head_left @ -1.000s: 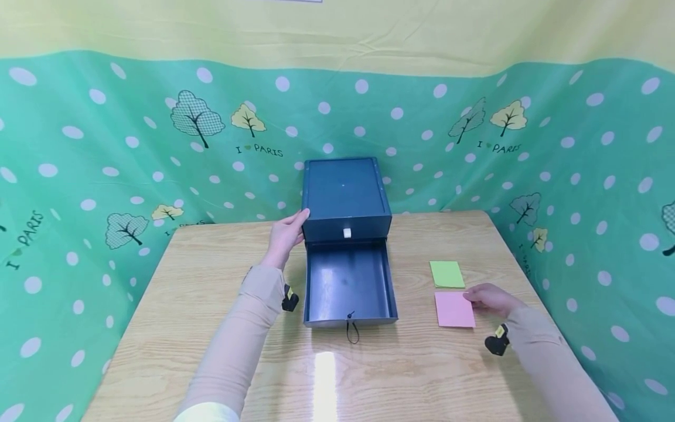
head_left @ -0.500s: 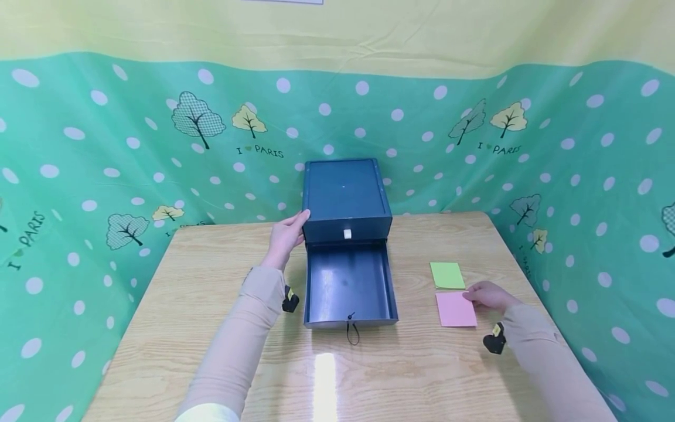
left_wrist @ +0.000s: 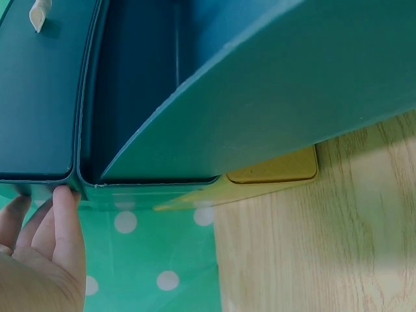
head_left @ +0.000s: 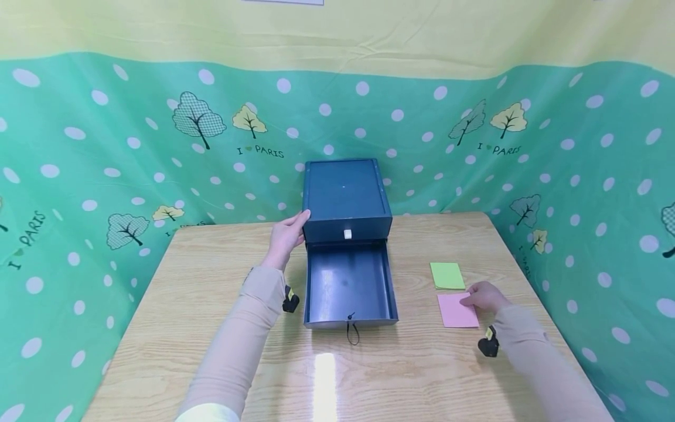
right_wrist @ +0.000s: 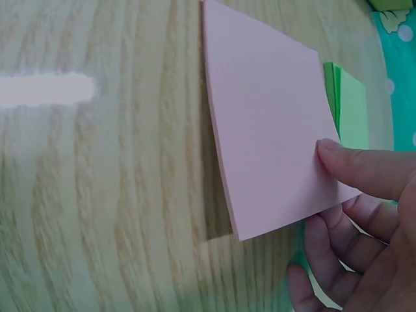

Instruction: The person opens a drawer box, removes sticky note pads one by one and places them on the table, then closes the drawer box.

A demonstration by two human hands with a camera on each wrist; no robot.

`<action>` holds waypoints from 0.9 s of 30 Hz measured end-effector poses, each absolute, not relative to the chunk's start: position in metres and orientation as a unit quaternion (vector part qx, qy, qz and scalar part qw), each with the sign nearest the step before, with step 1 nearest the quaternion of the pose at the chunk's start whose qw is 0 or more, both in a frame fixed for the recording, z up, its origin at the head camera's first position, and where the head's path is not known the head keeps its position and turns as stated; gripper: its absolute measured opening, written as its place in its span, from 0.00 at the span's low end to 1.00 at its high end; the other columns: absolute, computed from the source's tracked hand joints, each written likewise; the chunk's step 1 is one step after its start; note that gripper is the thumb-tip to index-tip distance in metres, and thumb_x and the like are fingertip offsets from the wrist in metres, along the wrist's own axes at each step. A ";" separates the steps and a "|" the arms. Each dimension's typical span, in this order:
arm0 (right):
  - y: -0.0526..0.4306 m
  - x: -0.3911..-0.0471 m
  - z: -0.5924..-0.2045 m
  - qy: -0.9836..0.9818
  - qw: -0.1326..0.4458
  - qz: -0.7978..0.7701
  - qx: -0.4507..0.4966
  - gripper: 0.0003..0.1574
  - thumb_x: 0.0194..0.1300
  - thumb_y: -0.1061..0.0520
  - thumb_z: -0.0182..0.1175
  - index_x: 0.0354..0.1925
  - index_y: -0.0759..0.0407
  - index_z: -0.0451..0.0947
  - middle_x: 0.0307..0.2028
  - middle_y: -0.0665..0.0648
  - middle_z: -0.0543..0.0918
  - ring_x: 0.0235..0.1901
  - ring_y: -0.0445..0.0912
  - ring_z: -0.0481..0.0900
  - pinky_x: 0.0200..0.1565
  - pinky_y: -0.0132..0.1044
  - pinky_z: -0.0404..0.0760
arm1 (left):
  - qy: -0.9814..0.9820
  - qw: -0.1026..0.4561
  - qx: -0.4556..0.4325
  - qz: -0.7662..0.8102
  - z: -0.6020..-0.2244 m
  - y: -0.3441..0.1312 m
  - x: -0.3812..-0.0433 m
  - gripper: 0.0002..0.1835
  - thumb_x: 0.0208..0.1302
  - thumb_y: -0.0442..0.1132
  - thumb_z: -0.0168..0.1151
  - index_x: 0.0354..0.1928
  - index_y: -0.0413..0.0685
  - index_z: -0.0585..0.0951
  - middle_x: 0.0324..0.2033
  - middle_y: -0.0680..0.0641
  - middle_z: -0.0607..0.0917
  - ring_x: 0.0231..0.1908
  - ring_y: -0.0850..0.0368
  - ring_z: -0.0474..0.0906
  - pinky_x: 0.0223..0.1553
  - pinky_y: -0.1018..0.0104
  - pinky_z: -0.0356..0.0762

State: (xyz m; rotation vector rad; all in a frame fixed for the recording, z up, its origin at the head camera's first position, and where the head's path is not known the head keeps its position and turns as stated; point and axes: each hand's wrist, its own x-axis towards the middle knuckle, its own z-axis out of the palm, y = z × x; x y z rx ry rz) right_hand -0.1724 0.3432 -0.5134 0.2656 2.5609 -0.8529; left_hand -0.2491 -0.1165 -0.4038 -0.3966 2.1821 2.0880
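Note:
In the head view, a blue drawer cabinet point(head_left: 345, 190) stands at the back of the table, its lower drawer point(head_left: 348, 287) pulled out with nothing inside. A dark loop hangs from that drawer's front. My left hand point(head_left: 282, 241) touches the cabinet's left side near the front top corner; its fingers point(left_wrist: 64, 221) lie fairly straight against the wall in the left wrist view. On the right, my right hand point(head_left: 487, 297) pinches a pink sticky note pad point(head_left: 456, 312) by its far right corner, thumb on top. The right wrist view shows the pad tilted, a shadow beneath its left edge.
A green sticky note pad point(head_left: 447, 275) lies just behind the pink one. The upper drawer, with a white knob point(head_left: 347, 234), is closed. Below the blue tiers is a yellow part point(left_wrist: 276, 168). Polka-dot cloth point(head_left: 211, 176) surrounds the wooden table point(head_left: 401, 375).
The pink pad has slid slightly right and toward me, away from the green pad, and my right hand's grip has moved a little inward over its corner. My left hand stays at the cabinet.

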 end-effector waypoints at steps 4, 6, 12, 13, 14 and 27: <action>0.343 -0.173 -0.519 0.926 0.201 -0.305 0.091 0.14 0.57 0.58 0.61 0.20 0.57 0.69 0.19 0.50 0.67 0.25 0.45 0.66 0.29 0.33 0.63 | 0.711 0.045 -0.130 0.690 -0.405 -0.116 -0.250 0.34 0.59 0.59 0.62 0.63 0.49 0.72 0.65 0.53 0.71 0.60 0.50 0.73 0.59 0.57 0.74; 0.343 -0.173 -0.520 0.928 0.194 -0.304 0.089 0.14 0.57 0.58 0.61 0.20 0.57 0.69 0.19 0.49 0.67 0.24 0.45 0.66 0.28 0.33 0.63 | 0.709 0.044 -0.130 0.692 -0.406 -0.116 -0.250 0.34 0.59 0.59 0.62 0.63 0.49 0.73 0.65 0.52 0.71 0.60 0.50 0.73 0.59 0.57 0.74; 0.342 -0.173 -0.521 0.933 0.186 -0.292 0.092 0.12 0.57 0.58 0.62 0.22 0.60 0.70 0.21 0.52 0.68 0.26 0.46 0.66 0.28 0.34 0.63 | 0.708 0.043 -0.131 0.693 -0.406 -0.115 -0.250 0.34 0.59 0.58 0.62 0.63 0.48 0.73 0.65 0.53 0.71 0.60 0.50 0.73 0.59 0.57 0.74; 0.341 -0.172 -0.521 0.934 0.187 -0.290 0.093 0.12 0.57 0.58 0.62 0.23 0.60 0.71 0.21 0.52 0.69 0.27 0.47 0.66 0.28 0.34 0.63 | 0.709 0.044 -0.131 0.692 -0.405 -0.115 -0.249 0.34 0.59 0.58 0.62 0.63 0.48 0.73 0.65 0.53 0.71 0.60 0.50 0.73 0.60 0.58 0.74; 0.341 -0.173 -0.521 0.934 0.186 -0.289 0.096 0.12 0.58 0.58 0.62 0.24 0.61 0.71 0.22 0.53 0.69 0.27 0.47 0.67 0.29 0.34 0.64 | 0.709 0.045 -0.132 0.692 -0.405 -0.115 -0.249 0.34 0.59 0.59 0.62 0.63 0.48 0.72 0.65 0.53 0.70 0.60 0.50 0.73 0.60 0.58 0.74; 0.340 -0.172 -0.526 0.937 0.170 -0.289 0.097 0.11 0.57 0.58 0.63 0.28 0.65 0.73 0.24 0.55 0.73 0.29 0.49 0.69 0.30 0.34 0.66 | 0.708 0.048 -0.133 0.692 -0.406 -0.115 -0.250 0.35 0.59 0.59 0.63 0.63 0.48 0.72 0.65 0.52 0.71 0.61 0.50 0.72 0.61 0.57 0.73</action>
